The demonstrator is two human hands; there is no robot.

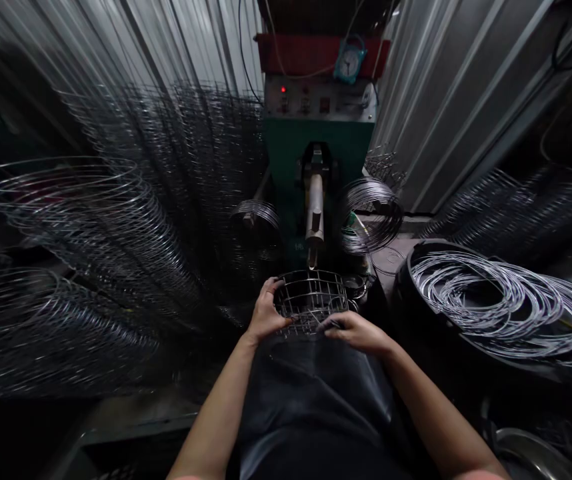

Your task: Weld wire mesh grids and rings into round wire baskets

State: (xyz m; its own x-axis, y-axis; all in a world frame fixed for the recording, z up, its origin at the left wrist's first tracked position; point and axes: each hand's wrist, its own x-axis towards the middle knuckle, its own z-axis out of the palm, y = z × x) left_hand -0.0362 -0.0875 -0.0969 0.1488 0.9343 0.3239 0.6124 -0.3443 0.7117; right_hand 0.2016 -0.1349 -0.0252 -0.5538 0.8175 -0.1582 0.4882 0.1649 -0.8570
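Observation:
A round wire basket (311, 288) of crossed metal rods is held in front of my dark apron, just below the tip of a welding machine's arm (315, 207). My left hand (267, 312) is closed around its left side, fingers over the far rim and thumb on the near side. At the near right edge, my right hand (351, 330) is closed with its fingers curled against the basket; dark coverings show on the fingertips. Whether loose wires are also in that hand, I cannot tell. The basket's underside is hidden.
The green machine (279, 143) stands ahead with a lit red lamp and a blue clock (350, 60) above. Tall stacks of wire rings (91, 207) crowd the left. Wire coils (371, 213) hang beside the arm; a black tub (419, 293) of wire rings sits right.

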